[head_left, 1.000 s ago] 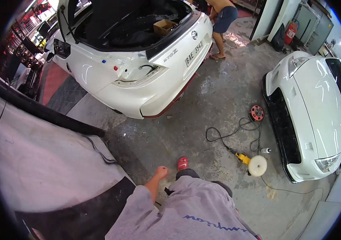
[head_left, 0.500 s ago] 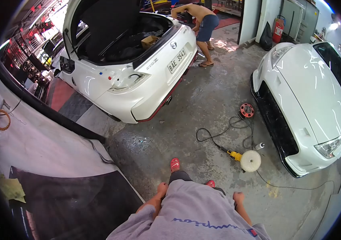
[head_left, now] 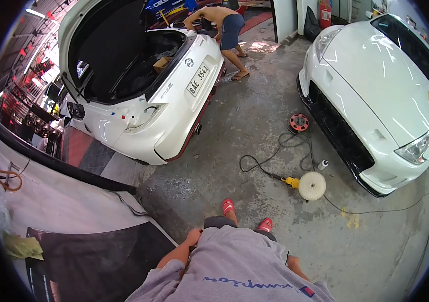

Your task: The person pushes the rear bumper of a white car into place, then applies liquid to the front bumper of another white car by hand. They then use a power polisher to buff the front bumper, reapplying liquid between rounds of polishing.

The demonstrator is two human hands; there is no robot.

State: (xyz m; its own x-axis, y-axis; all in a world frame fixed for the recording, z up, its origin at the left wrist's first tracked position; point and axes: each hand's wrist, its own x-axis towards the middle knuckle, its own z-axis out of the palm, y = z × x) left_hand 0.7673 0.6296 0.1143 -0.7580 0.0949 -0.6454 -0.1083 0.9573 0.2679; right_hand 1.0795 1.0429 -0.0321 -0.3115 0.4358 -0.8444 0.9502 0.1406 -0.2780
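My left hand [head_left: 194,235] hangs beside my dark shorts [head_left: 218,221], its fingers curled in; whatever may be inside them is hidden. A dark patch shows close to that wrist. Of my right arm only the forearm [head_left: 297,267] appears past the grey shirt [head_left: 244,261], and its fingers are hidden. Ahead on the floor, apart from both hands, lies a yellow polisher [head_left: 290,182] with a round white wool pad [head_left: 312,185]. A small white bottle [head_left: 323,164] lies just beyond the pad.
A white car [head_left: 184,100] with its hatch raised is at left; another white car [head_left: 375,90] is at right. A red cable reel [head_left: 298,122] and black cord [head_left: 259,163] lie between them. Another person [head_left: 224,30] bends beside the left car. A dark panel [head_left: 103,256] is at lower left.
My feet have shifted, and both red slippers now show more fully. My right hand has gone behind the shirt. The view has turned slightly, moving the cars left and the right-hand one upward.
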